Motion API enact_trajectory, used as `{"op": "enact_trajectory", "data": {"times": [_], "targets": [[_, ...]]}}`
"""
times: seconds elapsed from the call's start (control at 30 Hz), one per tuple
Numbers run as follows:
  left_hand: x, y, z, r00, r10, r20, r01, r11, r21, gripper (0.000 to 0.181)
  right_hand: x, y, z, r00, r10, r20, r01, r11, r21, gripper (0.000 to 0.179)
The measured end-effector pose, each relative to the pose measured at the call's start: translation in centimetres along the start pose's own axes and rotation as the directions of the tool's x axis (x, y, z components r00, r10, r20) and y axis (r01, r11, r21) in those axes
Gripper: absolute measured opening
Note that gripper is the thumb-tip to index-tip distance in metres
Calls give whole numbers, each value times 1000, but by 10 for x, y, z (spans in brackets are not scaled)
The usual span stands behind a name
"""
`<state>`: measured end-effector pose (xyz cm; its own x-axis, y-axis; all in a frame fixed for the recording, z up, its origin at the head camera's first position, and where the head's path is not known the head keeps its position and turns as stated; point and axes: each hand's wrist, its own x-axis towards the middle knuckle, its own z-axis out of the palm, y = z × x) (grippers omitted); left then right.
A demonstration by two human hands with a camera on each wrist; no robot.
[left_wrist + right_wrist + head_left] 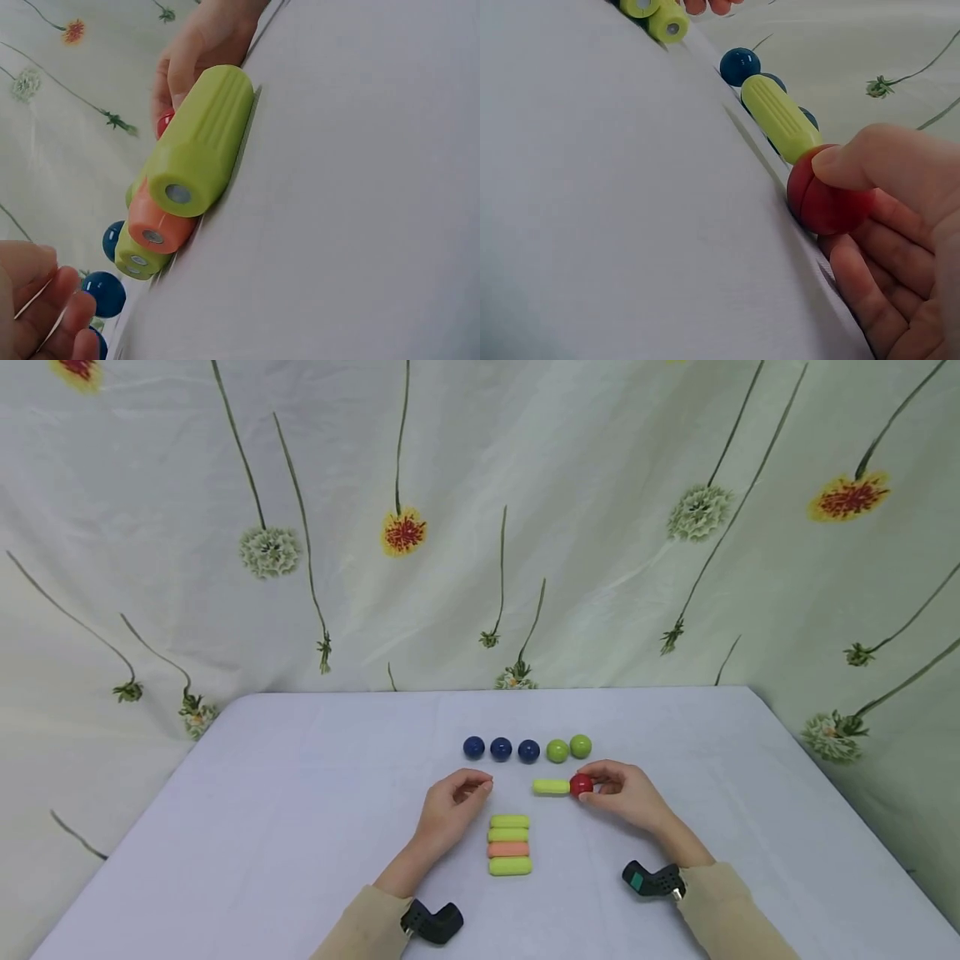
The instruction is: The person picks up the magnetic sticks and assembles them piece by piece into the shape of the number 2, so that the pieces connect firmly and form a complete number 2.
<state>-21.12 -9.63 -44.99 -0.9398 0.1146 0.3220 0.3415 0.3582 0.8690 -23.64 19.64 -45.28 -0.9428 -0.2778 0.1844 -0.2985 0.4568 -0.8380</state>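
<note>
My right hand [624,792] pinches a red ball [581,786] between thumb and fingers. A yellow-green magnetic stick [551,787] meets the ball end-on and points left; in the right wrist view this stick [780,118] touches the red ball [829,193]. To the left, my left hand [450,810] hovers with loosely bent fingers and nothing between them. Just right of it lies a stack-like row of sticks: several yellow-green ones [510,866] and an orange one [508,849]. Metal discs show in their ends in the left wrist view, where the left fingers [60,307] appear at lower left.
Beyond the hands, 3 dark blue balls [501,749] and 2 green balls [557,751] stand in a row. They rest on a table with a white cloth [262,827]. A flower-print curtain [600,610] hangs behind the far edge. Each wrist wears a black camera [432,922].
</note>
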Motion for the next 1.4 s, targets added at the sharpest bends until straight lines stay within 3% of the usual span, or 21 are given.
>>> {"op": "enact_trajectory", "data": {"times": [0.23,0.43,0.57,0.77,1.0,1.2,1.4], "targets": [[11,4,-3,993,10,-116,-8,1000,20,14,-1,-1,0,1000,25,-9,-26,1000,-15,32],[23,4,-9,971,49,-234,-35,997,64,14,0,-2,0,1000,29,5,-29,1000,-10,33],[32,2,-12,963,48,-266,-15,992,123,18,0,-4,-1,1000,26,9,-26,1000,8,34],[45,1,-13,965,41,-258,6,984,178,20,-1,-10,0,999,34,12,-34,999,-9,32],[54,-1,-11,975,-10,-223,54,980,192,26,-9,-41,-3,1000,12,18,-12,999,-30,27],[58,-2,-10,980,-65,-190,104,974,202,30,-10,-45,-4,1000,27,13,-26,999,-30,27],[59,-4,-9,987,-58,-151,91,970,227,28,-9,-44,-3,999,31,16,-31,999,-24,27]]}}
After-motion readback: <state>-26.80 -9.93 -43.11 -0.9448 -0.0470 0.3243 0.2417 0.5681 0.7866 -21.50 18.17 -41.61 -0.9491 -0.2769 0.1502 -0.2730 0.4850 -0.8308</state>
